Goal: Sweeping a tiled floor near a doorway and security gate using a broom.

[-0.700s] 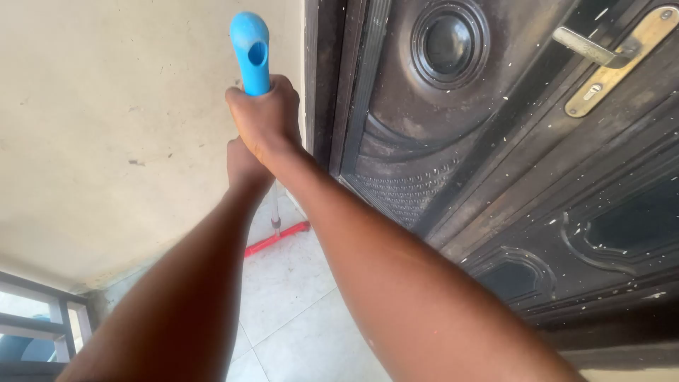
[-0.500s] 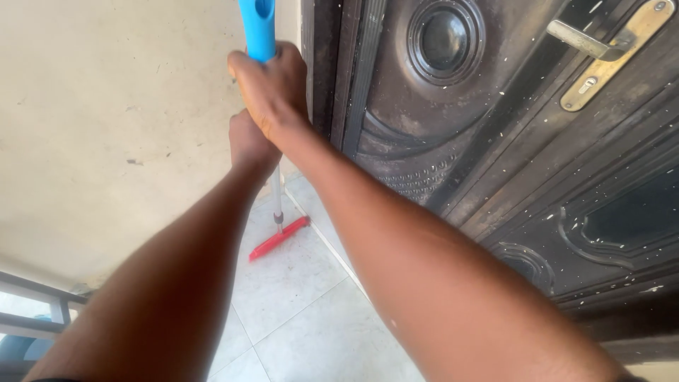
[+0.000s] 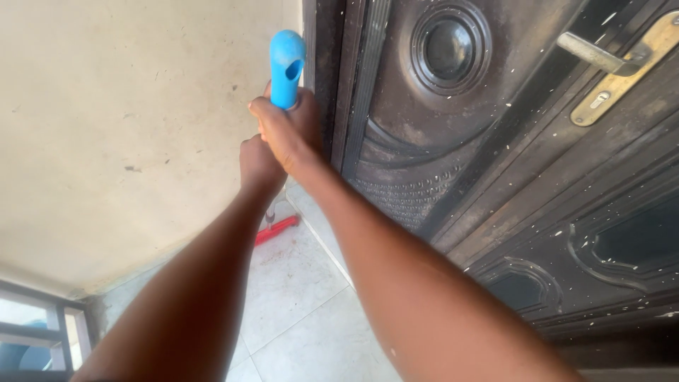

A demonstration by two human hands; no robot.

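Mop handle (image 3: 286, 67), blue at its tip, stands upright in our grip beside the dark door (image 3: 495, 155): our right hand (image 3: 286, 131) wraps it above, our left hand (image 3: 256, 164) closes just below. Its red head (image 3: 277, 230) rests on the tiled floor (image 3: 304, 311).

The squeegee (image 3: 277, 141) stands nearly upright, close beside the edge of the dark door frame, its shaft running from the top of the view down to the pale floor tiles. Its upper end is a bright blue plastic grip (image 3: 286, 67) with a rounded tip and an oval hanging hole through it. Below the grip the shaft is a thin, pale metal tube, mostly hidden from view. At the bottom sits a narrow red head (image 3: 277, 230), lying flat on the tiles and angled slightly upward to the right.
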